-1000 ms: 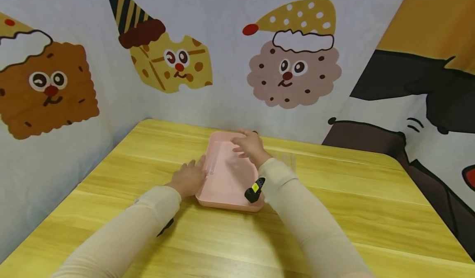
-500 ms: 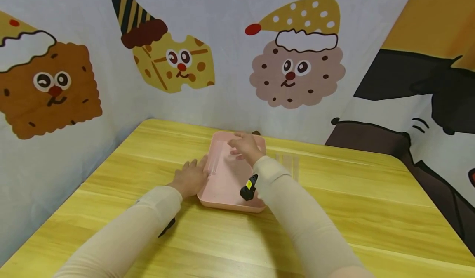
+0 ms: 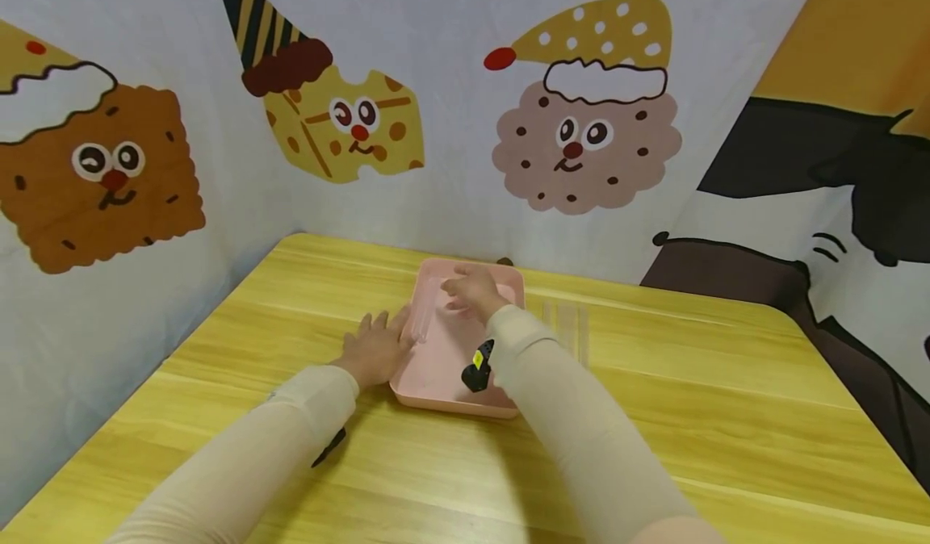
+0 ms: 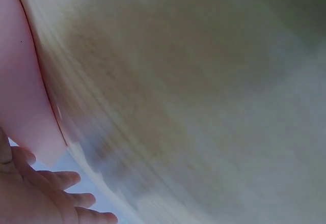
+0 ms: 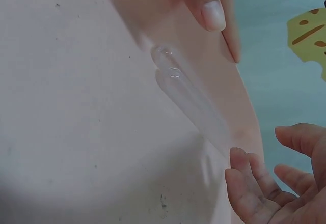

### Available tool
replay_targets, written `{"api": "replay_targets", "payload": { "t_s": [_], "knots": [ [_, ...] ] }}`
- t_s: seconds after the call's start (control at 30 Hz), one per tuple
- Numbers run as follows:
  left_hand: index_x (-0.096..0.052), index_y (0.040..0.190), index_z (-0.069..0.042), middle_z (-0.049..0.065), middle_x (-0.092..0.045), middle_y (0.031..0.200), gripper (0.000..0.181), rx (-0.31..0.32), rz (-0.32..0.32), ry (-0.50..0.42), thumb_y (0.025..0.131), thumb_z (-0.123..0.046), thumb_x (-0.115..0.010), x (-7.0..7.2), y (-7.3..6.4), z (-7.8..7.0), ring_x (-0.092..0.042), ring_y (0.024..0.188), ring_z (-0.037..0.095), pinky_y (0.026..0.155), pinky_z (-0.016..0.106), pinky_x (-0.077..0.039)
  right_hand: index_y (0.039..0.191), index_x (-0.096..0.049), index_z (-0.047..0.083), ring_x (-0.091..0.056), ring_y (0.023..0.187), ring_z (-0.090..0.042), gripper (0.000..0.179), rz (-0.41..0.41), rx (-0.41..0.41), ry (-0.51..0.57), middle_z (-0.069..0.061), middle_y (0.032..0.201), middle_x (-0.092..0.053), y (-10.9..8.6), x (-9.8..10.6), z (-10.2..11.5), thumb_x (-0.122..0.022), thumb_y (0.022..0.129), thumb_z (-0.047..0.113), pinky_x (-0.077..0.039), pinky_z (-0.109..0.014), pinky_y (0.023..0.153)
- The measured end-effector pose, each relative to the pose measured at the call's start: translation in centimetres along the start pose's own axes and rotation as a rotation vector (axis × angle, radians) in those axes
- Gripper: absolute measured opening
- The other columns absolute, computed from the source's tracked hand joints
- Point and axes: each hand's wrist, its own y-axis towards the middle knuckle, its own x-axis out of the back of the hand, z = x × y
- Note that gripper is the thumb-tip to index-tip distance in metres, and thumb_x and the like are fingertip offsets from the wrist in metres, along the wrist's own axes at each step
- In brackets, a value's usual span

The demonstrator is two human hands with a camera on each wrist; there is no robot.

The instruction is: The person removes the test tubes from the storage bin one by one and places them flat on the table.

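A pink tray (image 3: pixel 439 389) lies on the wooden table. Along its left inner wall lie two clear round-ended tubes (image 5: pixel 191 96), side by side. My left hand (image 3: pixel 376 350) rests at the tray's left side, its thumb over the rim by the tubes and its other fingers spread outside. Over the tray's far half hovers my right hand (image 3: pixel 475 292), fingers loosely bent and thumb apart. In the right wrist view nothing sits between those fingers, and the fingertips are close to the far end of the tubes. Whether they touch them I cannot tell.
On the table right of the tray lie several clear, narrow pieces (image 3: pixel 567 322), partly hidden by the right forearm. A cloth backdrop (image 3: pixel 450 205) with cartoon prints stands along the table's far edge. A black strap device (image 3: pixel 477 366) sits at the right wrist.
My right hand has moved left and slightly nearer over the tray, towards the tubes. The left hand stays at the rim. The head view has shifted slightly.
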Motion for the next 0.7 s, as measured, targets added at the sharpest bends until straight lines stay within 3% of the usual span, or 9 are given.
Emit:
{"api": "replay_targets", "payload": {
  "t_s": [0.2,0.37,0.47,0.7],
  "knots": [
    [-0.014,0.157,-0.019,0.027,-0.022,0.155,0.059,0.004,0.001,-0.006,0.105,-0.042,-0.031,0.0,-0.2,0.0,-0.009,0.142,0.052,0.105,0.075,-0.016,0.147,-0.04,0.006,-0.069,0.093,-0.029,0.059,-0.006,-0.019,-0.029,-0.019,0.126,-0.061,0.5,-0.5,-0.3,-0.062,0.093,0.013,-0.056,-0.039,0.083],
    [-0.014,0.157,-0.02,0.027,-0.022,0.155,0.058,0.009,0.0,0.004,0.105,-0.041,-0.029,-0.2,-0.2,-0.1,-0.009,0.142,0.052,0.105,0.074,-0.014,0.145,-0.043,0.005,-0.066,0.076,-0.021,0.058,-0.027,-0.061,-0.074,-0.018,0.12,-0.064,0.7,-1.1,-0.5,-0.064,0.091,0.013,-0.054,-0.029,0.064],
    [-0.015,0.157,-0.022,0.026,-0.022,0.155,0.056,0.023,-0.009,-0.002,0.105,-0.04,-0.027,-0.4,-0.1,-0.1,-0.008,0.143,0.05,0.107,0.074,-0.012,0.145,-0.043,0.007,-0.064,0.072,-0.023,0.059,-0.026,-0.093,-0.045,-0.019,0.116,-0.065,0.6,-1.6,-0.5,-0.065,0.09,0.013,-0.052,-0.031,0.058],
    [-0.018,0.156,-0.023,0.025,-0.022,0.156,0.054,0.03,-0.038,-0.01,0.105,-0.04,-0.025,-0.5,0.0,-0.1,-0.008,0.143,0.049,0.107,0.073,-0.011,0.145,-0.043,0.008,-0.066,0.076,-0.027,0.059,-0.024,-0.125,-0.018,-0.02,0.118,-0.064,0.7,-2.4,-0.4,-0.065,0.09,0.013,-0.055,-0.036,0.063]
  ]
}}
